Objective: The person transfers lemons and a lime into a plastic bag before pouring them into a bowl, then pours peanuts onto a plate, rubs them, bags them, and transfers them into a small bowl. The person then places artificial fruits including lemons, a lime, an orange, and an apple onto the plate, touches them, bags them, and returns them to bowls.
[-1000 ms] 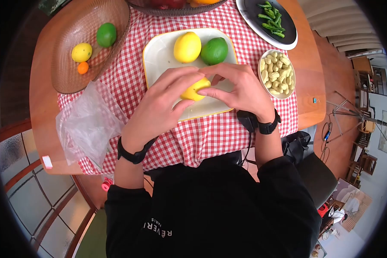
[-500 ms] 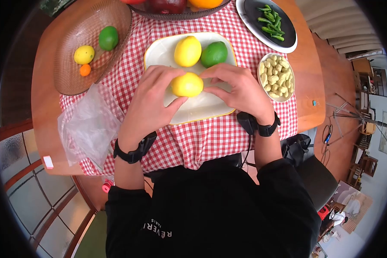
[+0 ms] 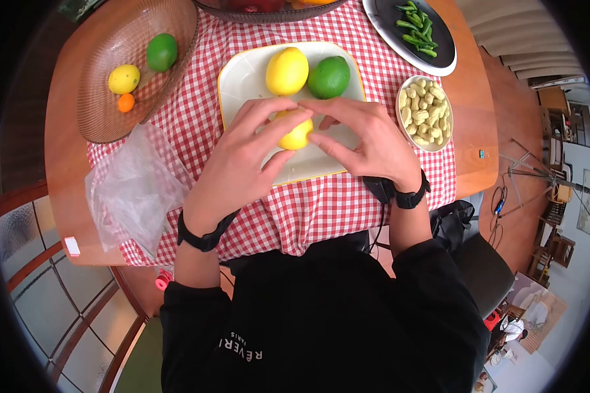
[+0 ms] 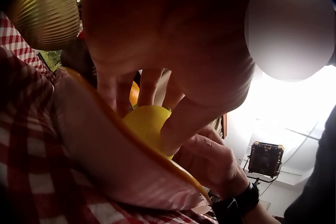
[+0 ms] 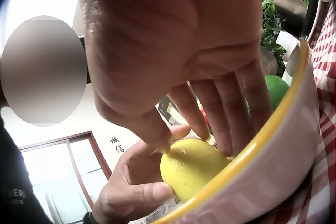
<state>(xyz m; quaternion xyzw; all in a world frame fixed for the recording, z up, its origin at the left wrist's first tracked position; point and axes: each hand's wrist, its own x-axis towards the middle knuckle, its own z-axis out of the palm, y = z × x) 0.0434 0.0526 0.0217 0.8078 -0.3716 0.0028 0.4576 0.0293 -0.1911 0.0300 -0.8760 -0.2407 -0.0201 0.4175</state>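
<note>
A yellow lemon [image 3: 296, 137] is between both hands, low over the front half of a white yellow-rimmed dish [image 3: 236, 85]. My left hand [image 3: 242, 150] holds its left side, fingers over the top and thumb near the front. From the right, my right hand [image 3: 373, 141] grips its end, thumb against the skin; in the right wrist view that thumb touches the lemon [image 5: 191, 169] near its tip. The index fingers of the two hands nearly meet above it, hiding part of its far side. Behind the hands, another lemon [image 3: 287, 71] lies beside a green lime-like fruit [image 3: 329, 77].
A ribbed brown basket [image 3: 98, 111] at left holds small fruit. A crumpled clear plastic bag [image 3: 137, 183] lies before it. At right are a bowl of peanuts [image 3: 426, 114] and a plate [image 3: 446, 62] with green peppers [image 3: 418, 29]. A fruit bowl [image 3: 269, 16] stands at the back.
Half a second ago the lemon lay crosswise, mostly uncovered, with the hands farther apart. The hands have since come together, the left fingers now over its top, and the lemon has turned slightly.
</note>
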